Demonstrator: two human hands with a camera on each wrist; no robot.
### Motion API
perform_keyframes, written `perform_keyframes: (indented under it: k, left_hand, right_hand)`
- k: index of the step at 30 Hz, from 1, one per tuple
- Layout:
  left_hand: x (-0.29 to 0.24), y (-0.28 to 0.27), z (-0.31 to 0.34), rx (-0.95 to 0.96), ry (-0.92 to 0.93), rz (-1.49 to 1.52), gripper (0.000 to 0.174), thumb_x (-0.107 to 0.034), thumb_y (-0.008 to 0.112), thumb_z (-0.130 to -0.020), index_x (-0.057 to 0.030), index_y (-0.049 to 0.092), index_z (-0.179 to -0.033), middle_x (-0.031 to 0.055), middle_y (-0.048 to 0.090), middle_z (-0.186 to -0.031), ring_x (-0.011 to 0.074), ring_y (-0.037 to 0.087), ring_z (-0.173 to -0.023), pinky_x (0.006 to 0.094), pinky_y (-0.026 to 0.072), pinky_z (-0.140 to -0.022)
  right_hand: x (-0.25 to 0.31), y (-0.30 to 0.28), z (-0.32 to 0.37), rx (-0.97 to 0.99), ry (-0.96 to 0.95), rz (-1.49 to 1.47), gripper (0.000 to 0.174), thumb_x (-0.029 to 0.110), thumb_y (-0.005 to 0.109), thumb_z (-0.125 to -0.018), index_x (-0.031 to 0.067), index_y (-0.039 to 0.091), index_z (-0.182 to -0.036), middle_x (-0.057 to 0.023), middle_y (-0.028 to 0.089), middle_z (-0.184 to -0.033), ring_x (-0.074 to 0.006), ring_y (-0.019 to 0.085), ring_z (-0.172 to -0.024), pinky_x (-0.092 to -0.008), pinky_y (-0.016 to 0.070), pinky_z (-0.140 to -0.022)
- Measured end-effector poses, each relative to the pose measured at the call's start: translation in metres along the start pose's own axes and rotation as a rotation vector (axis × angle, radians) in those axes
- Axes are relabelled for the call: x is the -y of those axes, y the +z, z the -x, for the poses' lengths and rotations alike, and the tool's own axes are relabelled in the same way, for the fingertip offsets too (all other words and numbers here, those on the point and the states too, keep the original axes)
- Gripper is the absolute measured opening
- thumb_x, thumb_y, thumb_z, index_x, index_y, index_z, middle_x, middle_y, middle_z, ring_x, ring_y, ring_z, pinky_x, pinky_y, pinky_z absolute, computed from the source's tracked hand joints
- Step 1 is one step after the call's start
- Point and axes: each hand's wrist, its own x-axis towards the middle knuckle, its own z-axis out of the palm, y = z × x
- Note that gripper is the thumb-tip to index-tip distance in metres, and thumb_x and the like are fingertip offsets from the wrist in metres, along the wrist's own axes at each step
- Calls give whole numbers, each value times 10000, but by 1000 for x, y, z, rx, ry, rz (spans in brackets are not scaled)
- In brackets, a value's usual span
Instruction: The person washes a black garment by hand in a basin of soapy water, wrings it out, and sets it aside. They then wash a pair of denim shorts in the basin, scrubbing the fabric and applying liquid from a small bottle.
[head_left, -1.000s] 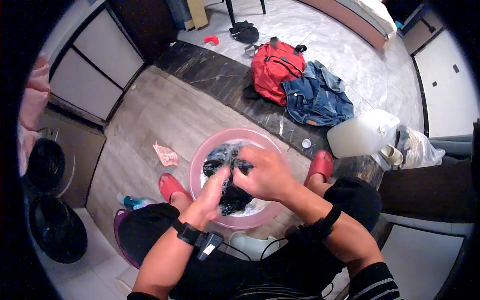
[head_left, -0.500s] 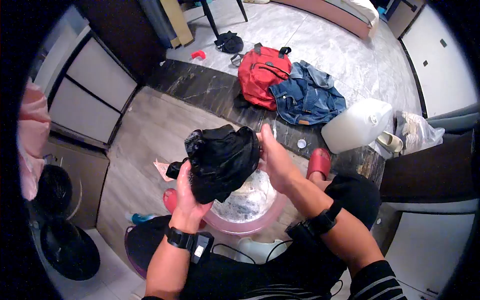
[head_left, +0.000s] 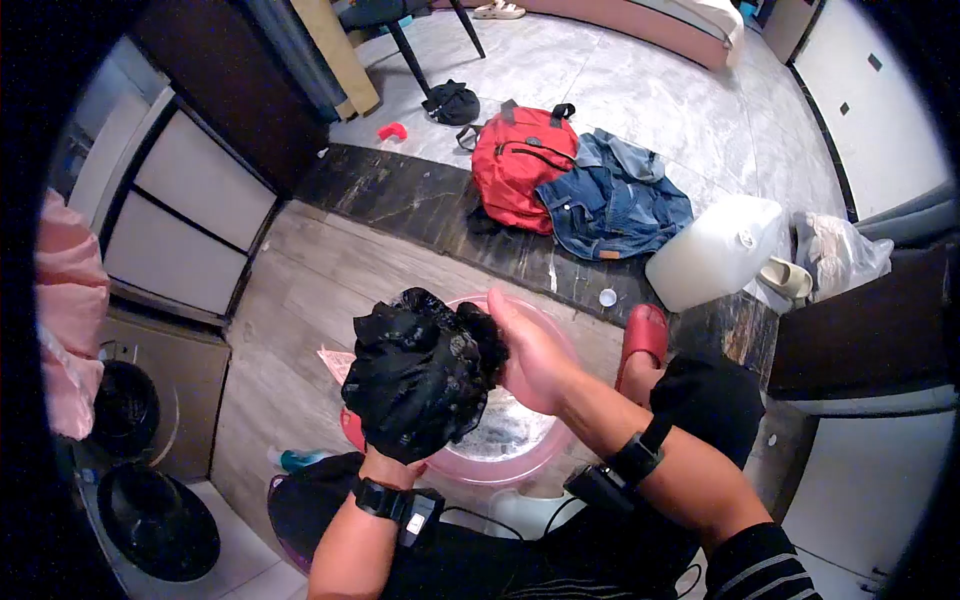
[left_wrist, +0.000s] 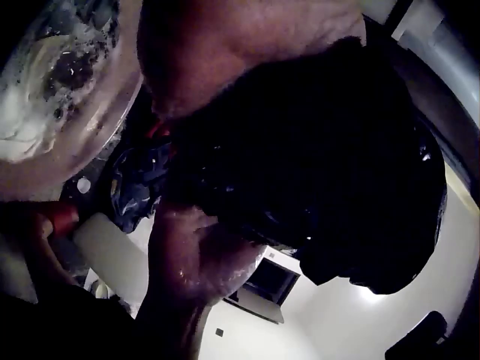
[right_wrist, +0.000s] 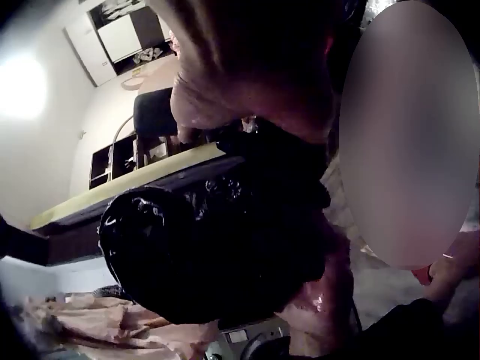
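A bunched, wet black cloth (head_left: 415,375) is held up over the left part of a pink basin (head_left: 515,470). Foamy water (head_left: 510,430) shows in the basin below it. My left hand (left_wrist: 247,45) grips the cloth from beneath; in the head view the bundle hides nearly all of that hand. At the cloth's right side, my right hand (head_left: 535,360) holds its edge with the thumb pointing up and the other fingers hidden behind the folds. The right wrist view shows the cloth (right_wrist: 217,240) glossy with wetness, stretched between both hands.
A red slipper (head_left: 645,335) is right of the basin. Beyond it stand a white jug (head_left: 715,255), a denim garment (head_left: 615,205) and a red backpack (head_left: 520,165). A pink paper (head_left: 335,362) lies left on the wooden floor (head_left: 290,310).
The black cloth was in the basin between both hands, then came up out of the water. Since then it has shifted slightly down and left, bunched rounder, covering the left hand.
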Motion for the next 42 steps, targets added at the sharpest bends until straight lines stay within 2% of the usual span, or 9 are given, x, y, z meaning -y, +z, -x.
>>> perform_keyframes:
  k: [5, 13, 17, 21, 25, 27, 33, 37, 42]
  left_hand:
    - [-11, 6, -8, -103, -296, 844, 470, -419, 475, -918, -92, 547, -1249, 108, 583, -1220, 249, 548, -1131, 376, 442, -985]
    - [-15, 9, -9, -22, -438, 793, 566, -482, 477, -921, -45, 515, -1279, 110, 555, -1278, 254, 537, -1158, 387, 410, -1021]
    - [-14, 19, -9, -105, -414, 661, 602, -561, 442, -906, -84, 516, -1265, 107, 581, -1225, 279, 575, -1095, 427, 456, -969]
    - [1, -4, -17, -235, -420, 711, 405, -379, 484, -917, -58, 591, -1140, 95, 651, -1085, 264, 627, -970, 386, 494, -905]
    - [-34, 7, -13, -324, -258, 456, 389, -333, 532, -887, -30, 595, -1122, 104, 654, -1062, 247, 632, -958, 371, 500, -882]
    - [-33, -7, -18, -349, 14, 333, 287, -146, 584, -875, 13, 598, -1114, 76, 655, -1011, 172, 638, -884, 311, 521, -808]
    - [-31, 0, -10, -492, 385, -254, 475, -103, 666, -818, 21, 465, -1230, 93, 586, -1122, 176, 567, -1030, 321, 445, -915]
    - [-25, 16, -2, -440, 448, -445, 679, -124, 698, -797, 35, 325, -1341, 143, 503, -1238, 215, 508, -1127, 342, 395, -985]
    - [-11, 26, -3, -333, 330, -460, 698, -165, 679, -824, 30, 294, -1372, 149, 465, -1287, 225, 459, -1195, 354, 368, -1015]
  right_hand:
    - [-17, -7, -2, 134, -16, -93, 505, 533, 472, -911, 74, 577, -1095, -49, 625, -1037, -184, 602, -957, -328, 478, -850]
    - [-24, -10, 7, 199, 222, -429, 474, 471, 465, -944, 44, 609, -1093, -96, 681, -987, -202, 661, -845, -333, 532, -786]
    - [-27, -21, -1, 140, 194, -183, 449, 461, 470, -949, 51, 613, -1064, -73, 682, -948, -185, 658, -807, -315, 534, -754]
    - [-36, -32, -13, 73, 190, -18, 567, 564, 405, -933, 63, 601, -1111, -73, 663, -1024, -191, 638, -895, -324, 504, -818]
    - [-18, -23, 2, -3, 193, 11, 680, 633, 326, -925, 63, 544, -1225, -87, 616, -1159, -219, 606, -1021, -334, 468, -898]
    - [-9, -21, 6, -53, 239, 44, 796, 691, 231, -902, 60, 442, -1338, -110, 542, -1283, -275, 552, -1133, -424, 421, -970]
    - [-8, -8, 17, -196, 351, 154, 870, 785, 224, -833, 154, 352, -1417, -100, 384, -1443, -382, 373, -1298, -666, 338, -912]
    - [-15, -14, 9, -63, 213, 23, 855, 756, 244, -855, 84, 480, -1329, -102, 549, -1293, -285, 542, -1160, -464, 418, -970]
    - [-13, -14, 3, -337, -125, 129, 266, 241, 673, -826, 73, 596, -1017, -44, 640, -909, -143, 619, -820, -289, 505, -758]
